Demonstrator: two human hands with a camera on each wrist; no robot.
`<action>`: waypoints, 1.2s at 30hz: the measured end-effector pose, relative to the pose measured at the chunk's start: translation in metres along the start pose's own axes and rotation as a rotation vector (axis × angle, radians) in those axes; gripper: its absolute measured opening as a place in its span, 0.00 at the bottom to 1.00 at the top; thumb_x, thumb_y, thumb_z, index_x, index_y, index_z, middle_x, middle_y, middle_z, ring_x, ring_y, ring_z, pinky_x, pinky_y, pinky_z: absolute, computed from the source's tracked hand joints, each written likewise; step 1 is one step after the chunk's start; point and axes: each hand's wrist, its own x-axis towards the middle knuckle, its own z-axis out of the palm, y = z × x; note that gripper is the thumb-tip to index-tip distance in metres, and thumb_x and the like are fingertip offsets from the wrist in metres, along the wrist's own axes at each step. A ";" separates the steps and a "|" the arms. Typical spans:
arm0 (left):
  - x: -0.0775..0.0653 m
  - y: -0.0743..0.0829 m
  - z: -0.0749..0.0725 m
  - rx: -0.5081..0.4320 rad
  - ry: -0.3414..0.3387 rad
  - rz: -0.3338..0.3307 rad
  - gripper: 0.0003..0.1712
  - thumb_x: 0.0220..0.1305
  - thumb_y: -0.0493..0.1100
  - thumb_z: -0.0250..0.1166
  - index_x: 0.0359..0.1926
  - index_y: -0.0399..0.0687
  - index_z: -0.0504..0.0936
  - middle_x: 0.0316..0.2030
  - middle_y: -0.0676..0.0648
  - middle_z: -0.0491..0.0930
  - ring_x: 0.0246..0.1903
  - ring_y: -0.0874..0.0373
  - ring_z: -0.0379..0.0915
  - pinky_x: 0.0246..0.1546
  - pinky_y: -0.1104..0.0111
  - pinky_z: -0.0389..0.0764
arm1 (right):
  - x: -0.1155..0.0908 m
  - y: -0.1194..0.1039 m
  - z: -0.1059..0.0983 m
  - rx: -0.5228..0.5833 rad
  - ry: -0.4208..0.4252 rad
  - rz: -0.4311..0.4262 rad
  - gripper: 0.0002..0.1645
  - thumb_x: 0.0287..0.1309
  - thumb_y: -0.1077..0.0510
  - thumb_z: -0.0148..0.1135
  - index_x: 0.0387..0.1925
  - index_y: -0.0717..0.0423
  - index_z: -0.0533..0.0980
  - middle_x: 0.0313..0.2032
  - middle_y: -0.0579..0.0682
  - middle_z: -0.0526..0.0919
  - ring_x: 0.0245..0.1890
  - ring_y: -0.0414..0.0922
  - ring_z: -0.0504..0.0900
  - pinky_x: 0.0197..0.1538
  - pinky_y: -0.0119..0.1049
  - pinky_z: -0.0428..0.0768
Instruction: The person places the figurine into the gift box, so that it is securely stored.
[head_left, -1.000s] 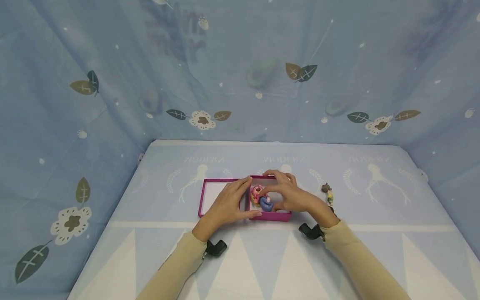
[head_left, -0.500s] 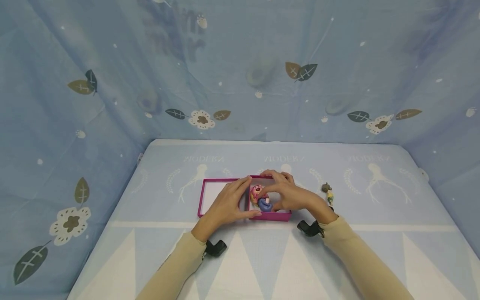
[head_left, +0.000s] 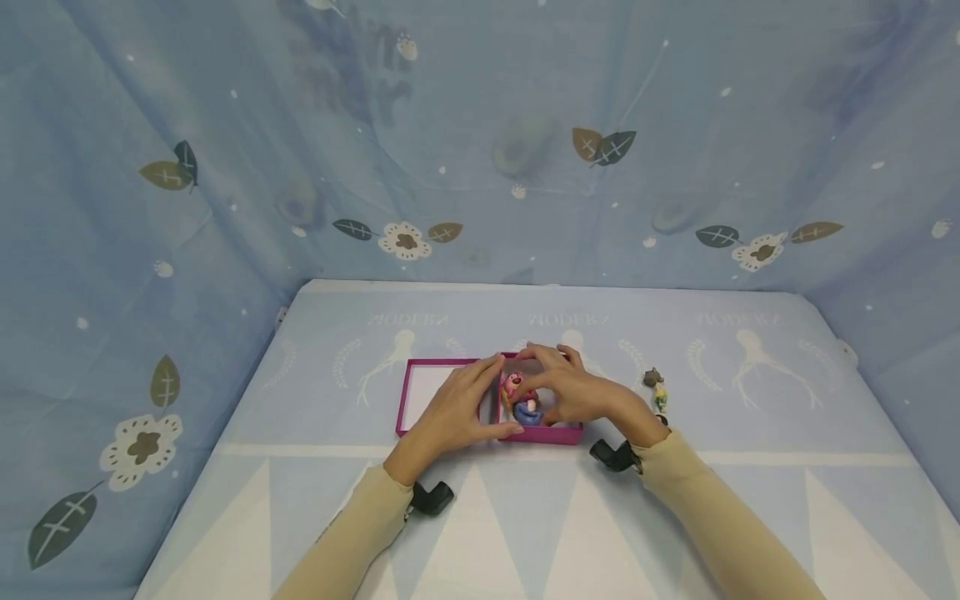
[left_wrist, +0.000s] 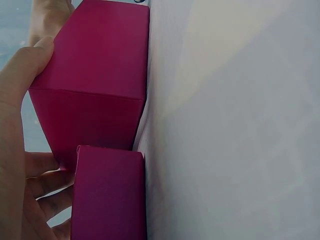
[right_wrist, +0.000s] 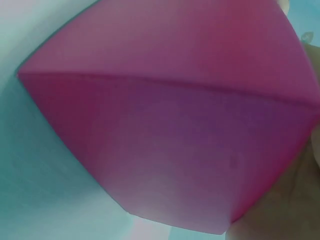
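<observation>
A magenta box point(head_left: 542, 434) with a pale inside stands on the table in the head view. My left hand point(head_left: 452, 406) holds its left side, with the thumb at the front rim; the left wrist view shows the thumb point(left_wrist: 30, 62) on the box's top edge and the other fingers behind its side. Inside the box is a small pink-and-blue toy figurine point(head_left: 528, 413). My right hand point(head_left: 576, 393) reaches over the right wall and pinches the figurine between thumb and forefinger, partly covering it. The right wrist view is filled by the box's outer walls point(right_wrist: 165, 140).
Left of the box lies a shallow magenta lid point(head_left: 429, 393), white inside, partly behind my left hand. A second small figurine point(head_left: 657, 392) with a brown head lies on the table point(head_left: 750, 508) to the right. Patterned blue cloth point(head_left: 480, 150) hangs around the table.
Within the box the figurine has shifted a little to the left and turned slightly. My right hand has moved left along with it; the left hand stays in place on the box.
</observation>
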 end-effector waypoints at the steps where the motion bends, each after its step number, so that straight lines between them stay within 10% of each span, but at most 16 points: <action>1: 0.000 0.000 0.000 0.003 0.000 0.000 0.60 0.49 0.74 0.67 0.74 0.44 0.60 0.71 0.46 0.64 0.68 0.51 0.63 0.68 0.55 0.66 | 0.000 0.000 0.000 -0.007 -0.001 -0.005 0.29 0.41 0.61 0.79 0.47 0.35 0.82 0.69 0.54 0.61 0.76 0.59 0.45 0.67 0.67 0.42; 36: 0.001 0.000 0.001 -0.003 -0.007 -0.005 0.60 0.50 0.75 0.65 0.74 0.45 0.59 0.72 0.47 0.63 0.69 0.51 0.63 0.69 0.55 0.66 | 0.004 -0.004 0.004 -0.120 -0.009 -0.015 0.26 0.45 0.55 0.78 0.48 0.32 0.84 0.63 0.50 0.69 0.74 0.62 0.50 0.65 0.66 0.49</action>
